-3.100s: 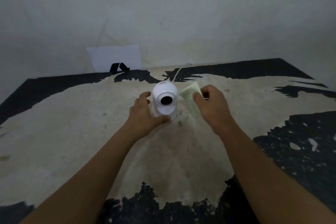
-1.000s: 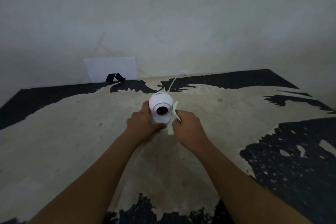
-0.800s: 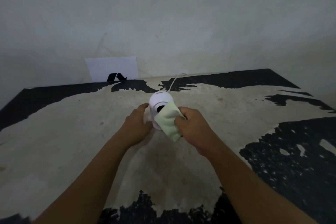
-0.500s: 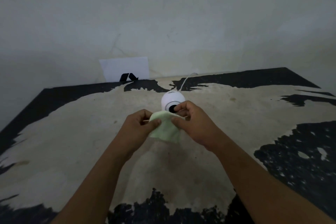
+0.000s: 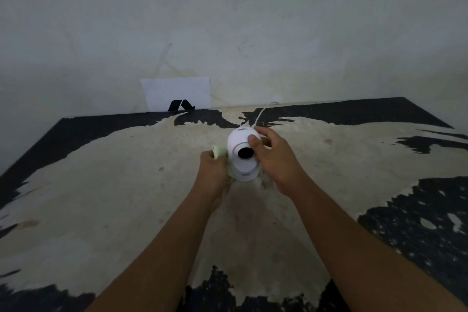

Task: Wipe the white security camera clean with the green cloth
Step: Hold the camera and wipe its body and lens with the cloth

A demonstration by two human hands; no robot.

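The white security camera (image 5: pixel 243 163) stands upright on the worn table (image 5: pixel 126 185), its round black lens facing me. My left hand (image 5: pixel 212 172) holds the pale green cloth (image 5: pixel 219 153) and presses it against the camera's left side. The cloth is mostly hidden between that hand and the camera body. My right hand (image 5: pixel 274 159) grips the camera's domed head from the right, thumb on the front beside the lens.
A thin white cable (image 5: pixel 263 111) runs from behind the camera to the back wall. A white card with a black mark (image 5: pixel 177 94) leans against the wall at the table's far edge. The tabletop is beige with peeling black patches.
The cloth has passed from my right hand to my left hand and gone to the camera's left side. My right hand has let go of it and taken hold of the camera's head.
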